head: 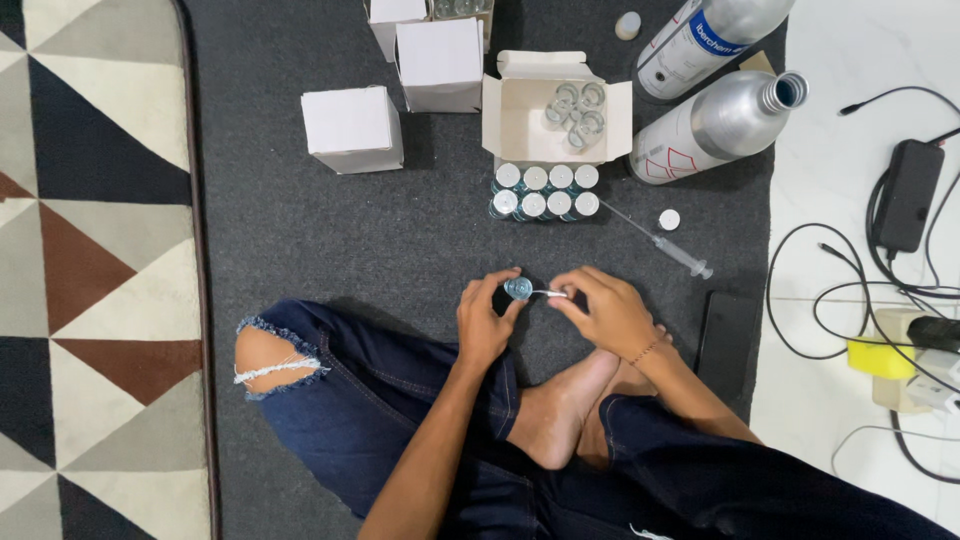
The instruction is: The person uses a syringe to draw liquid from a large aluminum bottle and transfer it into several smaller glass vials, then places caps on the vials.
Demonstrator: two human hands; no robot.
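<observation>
Your left hand (487, 322) pinches a small glass vial (518, 288) just above your lap; your right hand (608, 312) pinches a thin silver piece (550, 293) lying sideways, touching the vial's right side.

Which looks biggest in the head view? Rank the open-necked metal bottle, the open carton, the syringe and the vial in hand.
1. Metal bottle and open carton: too alike to rank.
2. Syringe.
3. Vial, pinched by the left hand.

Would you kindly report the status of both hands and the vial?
Left hand grips small glass vial. Right hand pinches thin applicator at its mouth. Capped vials, syringe lie beyond; nothing obstructing.
</observation>
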